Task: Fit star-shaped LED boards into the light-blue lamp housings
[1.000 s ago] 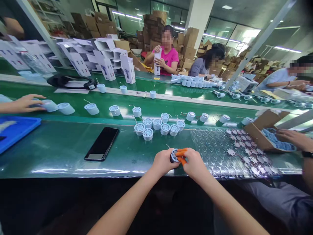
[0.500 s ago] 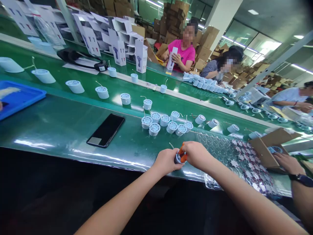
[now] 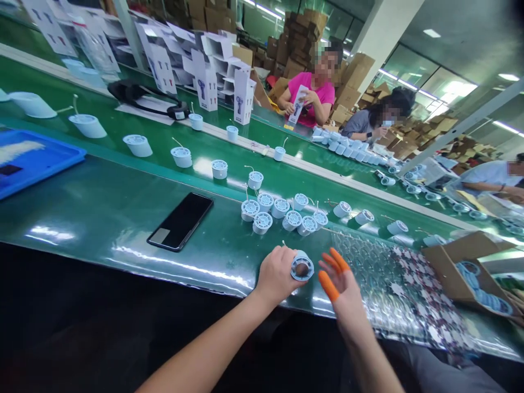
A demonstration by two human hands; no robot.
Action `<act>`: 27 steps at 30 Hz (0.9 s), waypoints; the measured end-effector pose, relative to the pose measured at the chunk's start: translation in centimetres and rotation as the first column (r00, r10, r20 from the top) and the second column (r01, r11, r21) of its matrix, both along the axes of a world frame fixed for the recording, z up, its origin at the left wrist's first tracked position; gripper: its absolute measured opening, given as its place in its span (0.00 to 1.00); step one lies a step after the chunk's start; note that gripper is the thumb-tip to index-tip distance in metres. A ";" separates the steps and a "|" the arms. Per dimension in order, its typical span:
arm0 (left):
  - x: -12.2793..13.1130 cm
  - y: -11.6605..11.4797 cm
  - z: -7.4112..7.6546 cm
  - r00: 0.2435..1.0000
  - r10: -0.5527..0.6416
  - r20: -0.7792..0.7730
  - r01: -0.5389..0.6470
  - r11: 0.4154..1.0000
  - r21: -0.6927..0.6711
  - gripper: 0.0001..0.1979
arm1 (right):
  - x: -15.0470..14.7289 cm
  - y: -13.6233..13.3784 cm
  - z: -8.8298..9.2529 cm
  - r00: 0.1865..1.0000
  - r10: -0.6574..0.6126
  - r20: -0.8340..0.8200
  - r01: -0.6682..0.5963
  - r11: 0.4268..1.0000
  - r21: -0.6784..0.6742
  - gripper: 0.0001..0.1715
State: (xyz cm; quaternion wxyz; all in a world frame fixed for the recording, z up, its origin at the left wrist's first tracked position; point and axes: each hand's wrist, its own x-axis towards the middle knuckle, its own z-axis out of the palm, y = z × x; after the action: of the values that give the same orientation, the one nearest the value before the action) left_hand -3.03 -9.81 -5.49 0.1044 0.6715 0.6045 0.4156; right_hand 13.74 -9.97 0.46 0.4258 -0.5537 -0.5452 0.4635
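My left hand (image 3: pixel 277 275) is wrapped round a light-blue cylindrical plastic housing (image 3: pixel 302 266) with a ringed, spoked end turned up toward me. A short pale wire sticks up behind the fingers. Just to the right, my right hand (image 3: pixel 343 289) is apart from the housing, fingers spread, with orange finger cots on several fingertips and nothing in its grasp. Beyond both hands, a cluster of similar light-blue housings (image 3: pixel 292 220) stands upright on the green bench, some with pale wires. A clear blister tray (image 3: pixel 368 267) with several dark-and-silver star-shaped parts (image 3: pixel 421 284) lies to the right.
A black phone (image 3: pixel 180 221) lies left of the hands, and a blue tray (image 3: pixel 49 158) farther left. An open cardboard box (image 3: pixel 454 256) holds light-blue rings at right. Several housings line the green belt (image 3: pixel 196 180). White printed boxes (image 3: pixel 244 97) and co-workers are across it.
My right hand has let go of the housing and drawn back to the right, its fingers opening. My left hand still holds the housing. The co-worker's hand at the cardboard box has moved right.
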 end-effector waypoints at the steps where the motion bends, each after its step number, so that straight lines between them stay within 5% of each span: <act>1: 0.1 -0.1 0.1 0.998 0.069 0.009 -0.070 0.994 0.085 0.23 | -0.8 -1.0 -1.0 0.987 -0.081 -0.141 0.075 0.996 -0.049 0.48; 5: 0.8 -0.6 1.4 0.978 0.179 0.106 -0.201 0.944 0.263 0.22 | -4.9 -3.4 -2.5 0.839 -0.264 -0.476 0.207 0.964 -0.170 0.50; 9: 1.4 -1.0 2.0 0.989 0.094 0.118 -0.125 0.948 0.293 0.20 | -6.8 -3.9 -1.2 0.776 -0.271 -0.570 0.213 0.963 -0.167 0.52; 13: 0.9 -2.0 2.4 0.982 -0.037 0.183 0.003 0.983 0.183 0.22 | -6.3 -4.1 -1.0 0.755 -0.310 -0.578 0.265 0.950 -0.163 0.50; 15: 0.1 -2.8 3.4 0.940 -0.186 0.286 0.183 0.982 0.038 0.28 | -5.0 -3.9 -1.1 0.765 -0.263 -0.587 0.242 0.963 -0.117 0.51; 19: -1.6 -3.8 6.0 0.744 -0.393 0.541 0.546 0.823 -0.153 0.47 | -1.4 -3.1 -0.2 0.859 -0.009 -0.513 0.032 0.999 0.036 0.52; 22: -1.5 -3.9 7.0 0.705 -0.407 0.580 0.563 0.819 -0.109 0.47 | 0.3 -3.0 1.0 0.908 0.160 -0.387 -0.134 0.987 0.092 0.50; 27: 0.4 -4.1 6.8 0.752 -0.378 0.540 0.487 0.871 -0.067 0.34 | 0.6 -3.4 1.7 0.917 0.207 -0.340 -0.178 0.977 0.114 0.47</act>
State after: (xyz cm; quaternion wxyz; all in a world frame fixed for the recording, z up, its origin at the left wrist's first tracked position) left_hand -2.59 -13.92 1.32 0.4223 0.6446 0.4212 0.4782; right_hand 14.32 -13.36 2.13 0.4903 -0.3886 -0.5306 0.5719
